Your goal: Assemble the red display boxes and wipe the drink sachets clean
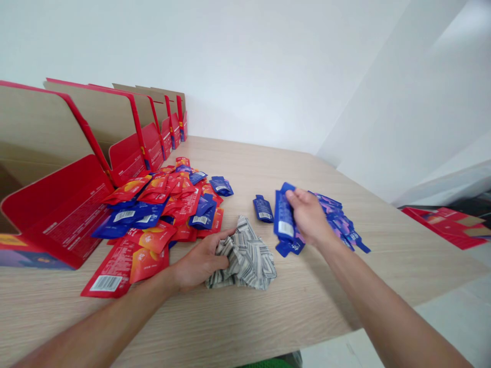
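My right hand (pixel 309 217) grips a stack of blue sachets (pixel 284 220) held upright just above the wooden table (pixel 268 317). More blue sachets (pixel 339 220) lie fanned out behind that hand. My left hand (pixel 199 263) rests on a crumpled striped cloth (pixel 247 258) and holds its left edge. A single blue sachet (pixel 263 208) lies between the cloth and the held stack.
A mixed heap of red and blue sachets (pixel 161 209) spreads left of the cloth. Several open red cardboard boxes (pixel 57 204) line the table's left edge. A flat red box (pixel 445 227) lies off the table at right. White walls stand behind.
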Demonstrator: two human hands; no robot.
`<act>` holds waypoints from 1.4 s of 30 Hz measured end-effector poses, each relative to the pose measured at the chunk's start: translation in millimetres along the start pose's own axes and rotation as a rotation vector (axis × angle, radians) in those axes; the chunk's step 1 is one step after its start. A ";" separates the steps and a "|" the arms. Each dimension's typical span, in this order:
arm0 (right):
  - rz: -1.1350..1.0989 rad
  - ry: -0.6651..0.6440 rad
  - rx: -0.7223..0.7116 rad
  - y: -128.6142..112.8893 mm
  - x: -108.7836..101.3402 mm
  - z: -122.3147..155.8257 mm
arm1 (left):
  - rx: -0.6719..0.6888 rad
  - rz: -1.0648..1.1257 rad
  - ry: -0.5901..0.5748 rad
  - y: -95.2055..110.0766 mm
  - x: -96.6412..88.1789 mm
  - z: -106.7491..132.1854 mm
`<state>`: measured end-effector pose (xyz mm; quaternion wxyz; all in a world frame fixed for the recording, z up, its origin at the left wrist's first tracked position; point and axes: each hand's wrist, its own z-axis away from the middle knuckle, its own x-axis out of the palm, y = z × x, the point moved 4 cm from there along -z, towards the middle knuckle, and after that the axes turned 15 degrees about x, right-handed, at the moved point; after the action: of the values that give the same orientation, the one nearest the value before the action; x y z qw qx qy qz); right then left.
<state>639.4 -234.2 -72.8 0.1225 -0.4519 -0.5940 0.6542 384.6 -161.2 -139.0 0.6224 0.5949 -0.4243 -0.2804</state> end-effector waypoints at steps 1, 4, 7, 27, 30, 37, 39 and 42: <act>0.053 -0.097 -0.006 3.1 19.7 13.0 | 0.005 0.012 -0.004 0.1 0.5 -0.2; 0.189 -0.175 -0.099 10.5 62.7 47.7 | 0.027 0.062 -0.038 0.7 3.1 -0.5; 0.307 -0.214 -0.194 13.1 76.9 73.2 | 0.038 0.059 -0.054 1.2 3.7 -0.3; 0.587 -0.447 -0.327 -12.3 29.7 151.4 | 0.020 0.061 -0.049 2.1 4.8 1.3; 0.428 -0.360 -0.208 -15.2 8.4 137.3 | 0.045 0.086 -0.096 2.4 5.9 1.4; 0.208 -0.228 -0.069 22.4 23.3 109.3 | 0.067 0.017 -0.070 3.0 4.1 1.1; 0.355 -0.270 -0.157 26.5 34.7 114.4 | 0.066 0.007 -0.072 5.0 4.8 1.7; 0.509 -0.384 -0.248 25.1 43.7 123.3 | 0.070 -0.031 -0.069 7.8 5.0 2.2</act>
<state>533.5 -292.5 -128.6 -0.2146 -0.4654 -0.5494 0.6599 383.9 -165.5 -130.6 0.5818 0.6128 -0.4456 -0.2955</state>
